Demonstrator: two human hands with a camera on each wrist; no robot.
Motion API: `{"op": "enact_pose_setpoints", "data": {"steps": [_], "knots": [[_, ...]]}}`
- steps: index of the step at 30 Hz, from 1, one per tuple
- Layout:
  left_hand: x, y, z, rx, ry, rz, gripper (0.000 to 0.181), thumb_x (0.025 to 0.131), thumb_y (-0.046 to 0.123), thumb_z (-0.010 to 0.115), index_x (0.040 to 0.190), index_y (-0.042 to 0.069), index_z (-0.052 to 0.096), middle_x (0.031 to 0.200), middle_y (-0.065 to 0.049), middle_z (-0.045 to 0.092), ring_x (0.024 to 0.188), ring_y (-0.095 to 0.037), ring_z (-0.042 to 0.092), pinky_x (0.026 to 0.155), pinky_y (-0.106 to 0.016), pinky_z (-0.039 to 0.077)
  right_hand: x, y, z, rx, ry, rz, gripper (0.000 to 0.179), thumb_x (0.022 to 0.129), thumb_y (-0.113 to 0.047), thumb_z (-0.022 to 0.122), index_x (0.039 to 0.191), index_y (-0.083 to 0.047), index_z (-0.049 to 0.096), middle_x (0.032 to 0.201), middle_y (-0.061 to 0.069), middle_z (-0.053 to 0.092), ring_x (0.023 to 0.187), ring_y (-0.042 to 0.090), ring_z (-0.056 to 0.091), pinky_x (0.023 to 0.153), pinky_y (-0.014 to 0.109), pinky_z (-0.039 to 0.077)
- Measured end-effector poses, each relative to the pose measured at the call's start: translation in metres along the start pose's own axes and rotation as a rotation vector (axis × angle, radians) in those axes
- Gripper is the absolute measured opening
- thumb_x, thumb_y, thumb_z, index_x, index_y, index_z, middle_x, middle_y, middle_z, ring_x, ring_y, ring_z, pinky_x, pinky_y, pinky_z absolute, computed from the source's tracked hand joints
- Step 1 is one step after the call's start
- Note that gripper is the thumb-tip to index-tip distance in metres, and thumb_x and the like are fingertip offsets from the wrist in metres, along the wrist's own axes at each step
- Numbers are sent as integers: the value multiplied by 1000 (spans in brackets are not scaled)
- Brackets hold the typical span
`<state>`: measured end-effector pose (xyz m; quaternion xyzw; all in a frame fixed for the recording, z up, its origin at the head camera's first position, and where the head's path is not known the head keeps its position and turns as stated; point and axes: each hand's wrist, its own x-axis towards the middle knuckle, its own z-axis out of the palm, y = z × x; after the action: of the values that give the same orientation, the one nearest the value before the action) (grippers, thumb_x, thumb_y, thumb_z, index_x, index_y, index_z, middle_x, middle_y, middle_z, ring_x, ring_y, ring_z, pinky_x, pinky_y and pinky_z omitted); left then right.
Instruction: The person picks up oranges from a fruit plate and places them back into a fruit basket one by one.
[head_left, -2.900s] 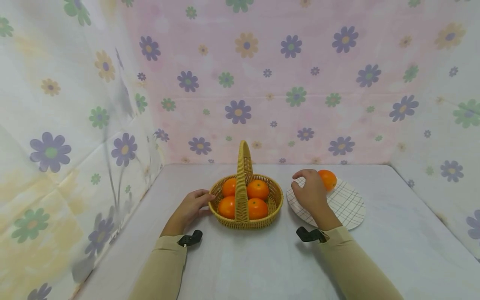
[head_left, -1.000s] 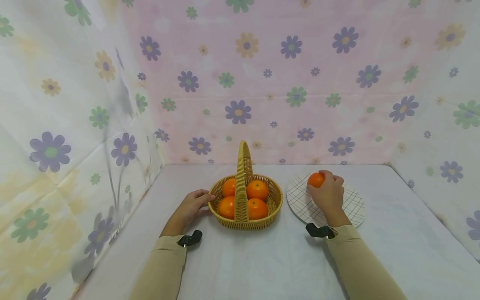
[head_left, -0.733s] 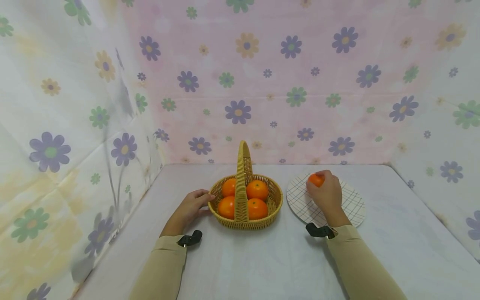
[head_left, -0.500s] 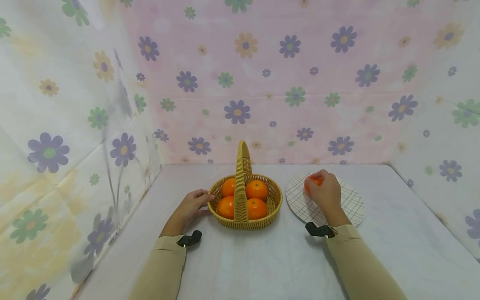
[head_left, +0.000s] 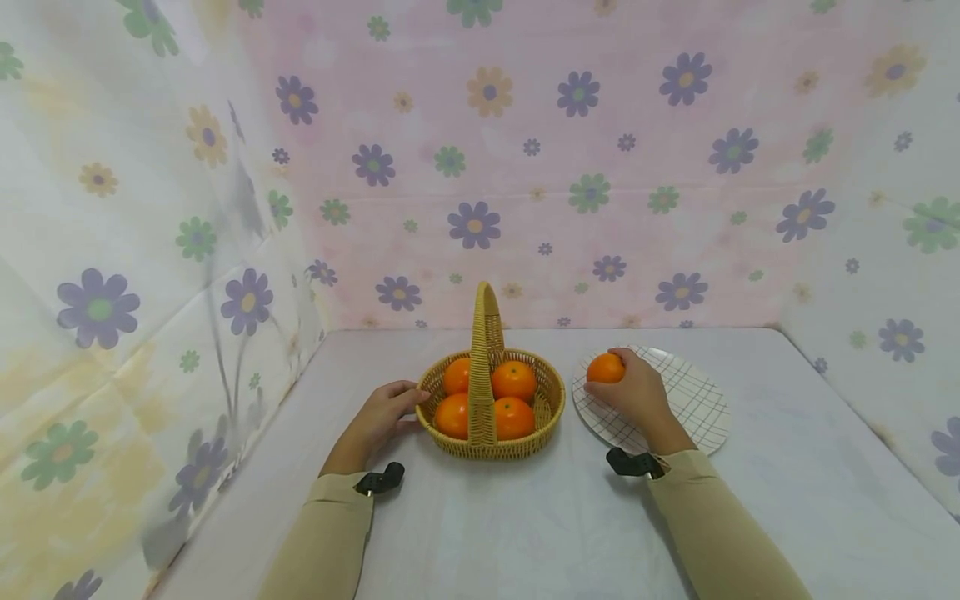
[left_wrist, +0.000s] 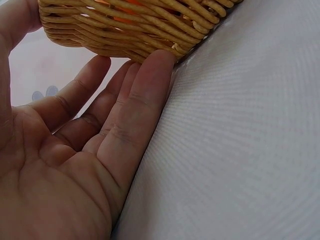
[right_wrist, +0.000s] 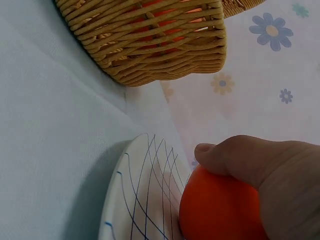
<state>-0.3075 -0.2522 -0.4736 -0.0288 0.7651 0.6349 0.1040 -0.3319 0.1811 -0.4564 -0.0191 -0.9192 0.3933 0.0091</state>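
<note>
My right hand (head_left: 637, 392) holds an orange (head_left: 606, 368) over the left part of a white plate (head_left: 693, 400) with a grid of thin lines. In the right wrist view the thumb lies on the side of the orange (right_wrist: 217, 207), close to the plate (right_wrist: 132, 200); the other fingers are hidden. My left hand (head_left: 382, 417) grips the left rim of a wicker basket (head_left: 442, 437). In the left wrist view its fingertips touch the woven side of the basket (left_wrist: 120, 27). Several oranges (head_left: 514, 380) lie in the basket, partly behind its tall handle (head_left: 483, 367).
A white cloth covers the table (head_left: 487, 533). Flower-printed curtains (head_left: 525, 167) stand along the back and both sides. A narrow gap parts the basket from the plate.
My right hand was open beside the orange, then took hold of it. Lately it has moved left with the orange over the plate. The left hand and basket stay put.
</note>
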Motion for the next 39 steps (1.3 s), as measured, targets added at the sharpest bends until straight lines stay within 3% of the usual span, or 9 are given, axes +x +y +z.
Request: {"op": "enact_pose_setpoints", "data": {"steps": [9, 15, 23, 32, 39], "knots": [[-1, 0, 0, -13, 1, 5, 46, 95, 35, 71, 127, 3, 63, 133, -14, 61, 117, -26, 63, 92, -38, 63, -4, -5, 5, -4, 70, -19, 91, 81, -43, 84, 149, -4, 37, 138, 24, 55, 118, 41, 58, 103, 57, 53], [-1, 0, 1, 0, 14, 12, 48, 94, 37, 72, 127, 3, 63, 134, -14, 62, 119, -27, 64, 92, -39, 63, -5, -10, 4, -14, 143, -145, 86, 81, -53, 83, 148, -13, 47, 136, 18, 60, 115, 38, 60, 97, 56, 56], [0, -1, 1, 1, 17, 7, 47, 95, 36, 72, 127, 3, 63, 133, -15, 62, 117, -27, 64, 92, -38, 63, -13, -26, 6, -10, 153, -233, 86, 79, -67, 79, 148, -21, 56, 142, 12, 60, 118, 35, 60, 99, 54, 56], [0, -2, 0, 6, 12, 9, 49, 95, 38, 72, 128, 3, 62, 132, -14, 62, 116, -26, 63, 92, -37, 63, -21, -43, 9, -22, 198, -322, 75, 78, -60, 83, 134, -18, 57, 127, 7, 67, 103, 27, 63, 89, 45, 62], [0, -2, 0, -2, 7, 10, 50, 94, 38, 72, 128, 3, 62, 132, -14, 62, 116, -25, 63, 93, -37, 62, -31, -60, 11, 1, 167, -396, 68, 79, -53, 86, 132, -19, 59, 127, 6, 67, 102, 26, 63, 86, 45, 61]]}}
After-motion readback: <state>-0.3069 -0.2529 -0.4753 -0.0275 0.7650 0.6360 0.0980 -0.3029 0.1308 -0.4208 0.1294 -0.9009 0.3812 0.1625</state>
